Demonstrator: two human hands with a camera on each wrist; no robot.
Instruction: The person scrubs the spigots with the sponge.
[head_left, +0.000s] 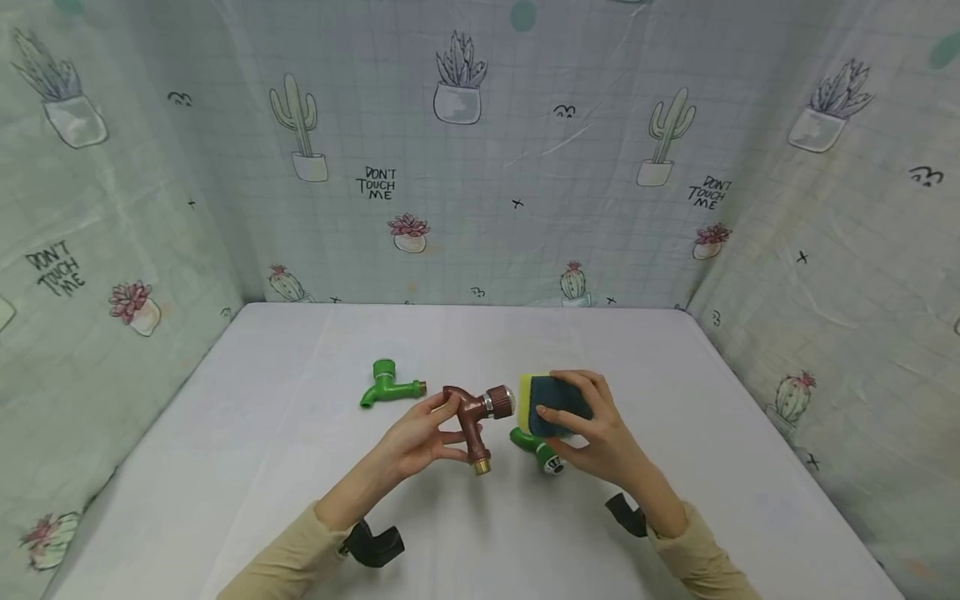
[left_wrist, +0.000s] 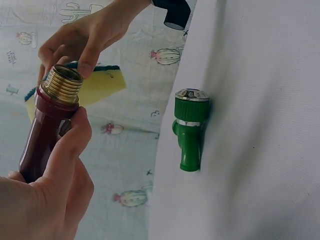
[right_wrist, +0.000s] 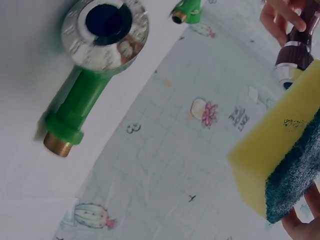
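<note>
While both hands are raised over the white table [head_left: 637, 350]: each one holds something, and the two held things face each other near the middle.
Left hand [head_left: 416, 440]: narrow, thumb and fingers gripping a brown tap [head_left: 471, 412].
Brown tap: up off the tabletop, its ribbed handle turned toward the right hand, its brass threaded end pointing down; a silver band circles the neck by the handle.
Right hand [head_left: 606, 435]: narrow as well, thumb and fingers pinching a sponge [head_left: 555, 407].
Sponge: yellow on one side, dark blue-green scouring layer on the other; in the head view its yellow side stands just beside the brown tap's handle, with a slim gap showing.
Nearer green tap [head_left: 537, 447]: lying on the table below the sponge, its handle capped in silver; the right wrist view shows its brass threaded end.
Farther green tap [head_left: 386, 387]: lying on the table beyond the left hand, spout to the left, brass end to the right.
Sleeves [head_left: 292, 546]: beige, on both forearms, with a black piece [head_left: 377, 547] showing beside each wrist.
Backdrop [head_left: 517, 167]: pale cloth printed with potted cacti, succulents and the words "Don't touch me".
</note>
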